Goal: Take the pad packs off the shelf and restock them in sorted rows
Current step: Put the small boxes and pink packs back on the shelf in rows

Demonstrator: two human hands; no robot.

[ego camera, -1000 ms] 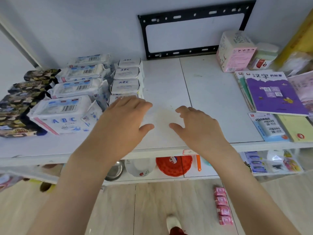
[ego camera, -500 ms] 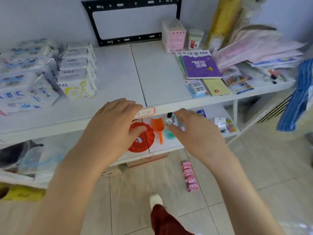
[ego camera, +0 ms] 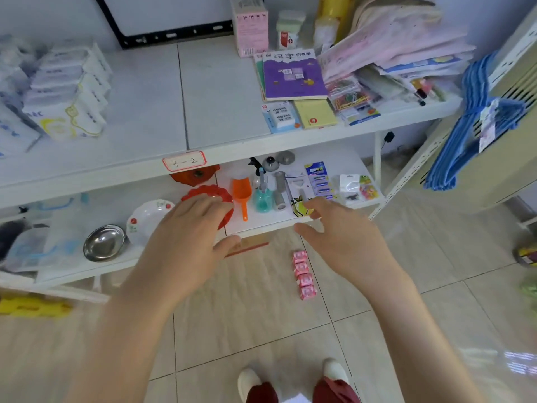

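White pad packs (ego camera: pixel 65 94) stand in rows at the left end of the upper white shelf (ego camera: pixel 151 132). A short line of small pink packs (ego camera: pixel 303 275) lies on the tiled floor in front of the shelves. My left hand (ego camera: pixel 186 242) hovers with relaxed fingers in front of the lower shelf, over a red plate, and holds nothing. My right hand (ego camera: pixel 340 237) is spread out beside it, just above and left of the pink packs, also holding nothing. Both hands are well clear of the white packs.
A lower shelf (ego camera: pixel 261 219) carries a steel bowl (ego camera: pixel 104 242), a white dish, a red plate (ego camera: pixel 216 196), an orange scoop (ego camera: pixel 241 193) and small carded goods. Books (ego camera: pixel 293 74) and papers fill the upper shelf's right side. Blue hangers (ego camera: pixel 476 120) hang at the right. My feet (ego camera: pixel 293 385) are below.
The view has swung down and to the right. Both hands have come off the upper shelf and dropped in front of the lower shelf, toward the floor. The pad packs have not moved.
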